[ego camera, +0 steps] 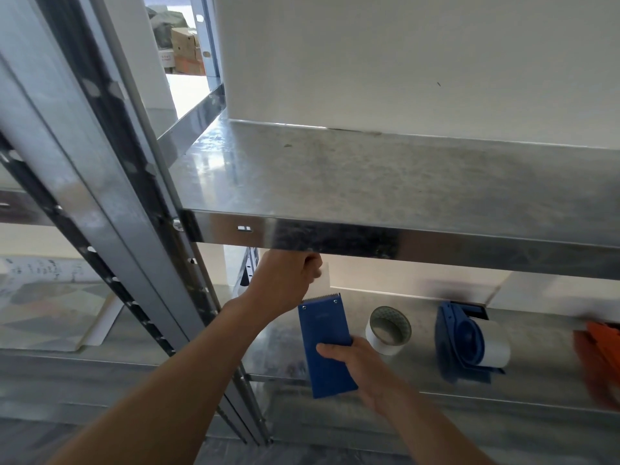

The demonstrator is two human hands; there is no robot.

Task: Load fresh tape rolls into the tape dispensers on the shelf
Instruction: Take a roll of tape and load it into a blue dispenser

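Rack (110, 196): we face a galvanised steel shelving unit with perforated uprights, set against a white wall.
Upper shelf (369, 176): bare metal as far as the view reaches.
Lower shelf (419, 374): carries all the task items, with an orange item (597, 357) at the right edge too blurred to identify.
Second dispenser (466, 340): blue, lying on its side on the lower shelf. It holds a white roll on its hub, so we judge it loaded.
Held dispenser (327, 344): blue, upright, in front of the lower shelf at its left end. Its roll is hidden behind the body. We judge it light, stiff plastic, best taken by the body, well below the serrated blade (320, 298).
Right hand (355, 364): fingers wrapped round the held dispenser's lower half, thumb across its face.
Left hand (288, 276): fingers curled, pinching the tape strip just under the upper shelf's front edge.
Loose roll (389, 330): white, resting on the lower shelf between the two dispensers. We expect it to be light, with a rigid core and a tacky free end, so grip it by the rim.
Tape strip (322, 276): pale, thin and limp, rising above the blade. It is likely to stick to itself, so we keep it taut.
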